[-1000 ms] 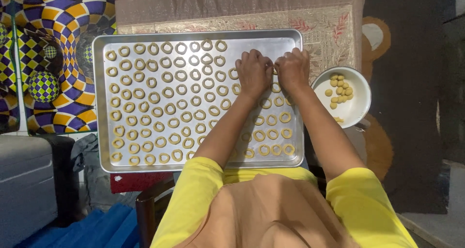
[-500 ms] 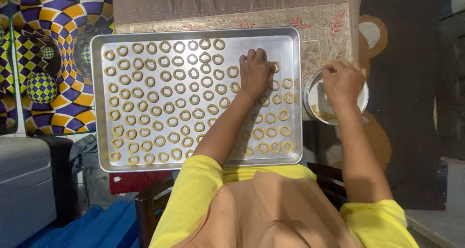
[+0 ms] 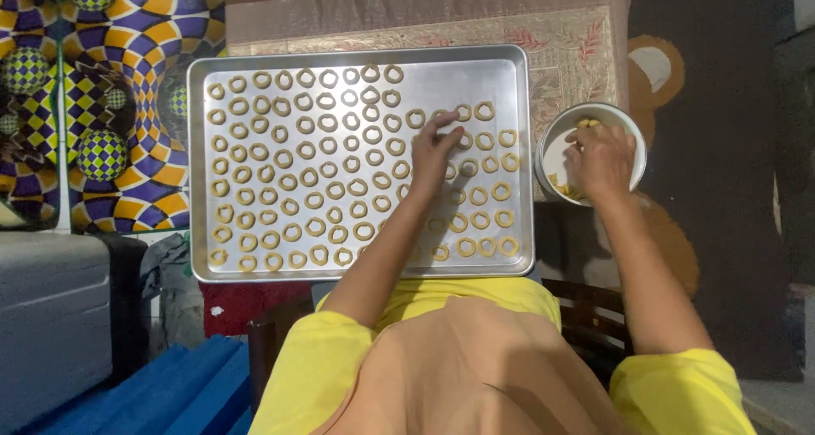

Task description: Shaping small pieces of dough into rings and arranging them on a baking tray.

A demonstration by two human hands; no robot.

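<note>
Dozens of dough rings (image 3: 316,177) fill the tray (image 3: 519,87) mid-frame in neat rows, left hand (image 3: 435,146) fingertips pressed on one, right hand (image 3: 601,159) curled in the bowl (image 3: 632,129), grip unclear.

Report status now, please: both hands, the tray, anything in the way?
Left hand on dough rings in metal tray. Right hand inside white bowl, grip unclear. Nothing blocking.

L hand (image 3: 435,146) on tray (image 3: 509,61) – R hand (image 3: 599,159) in bowl (image 3: 552,146)
</note>
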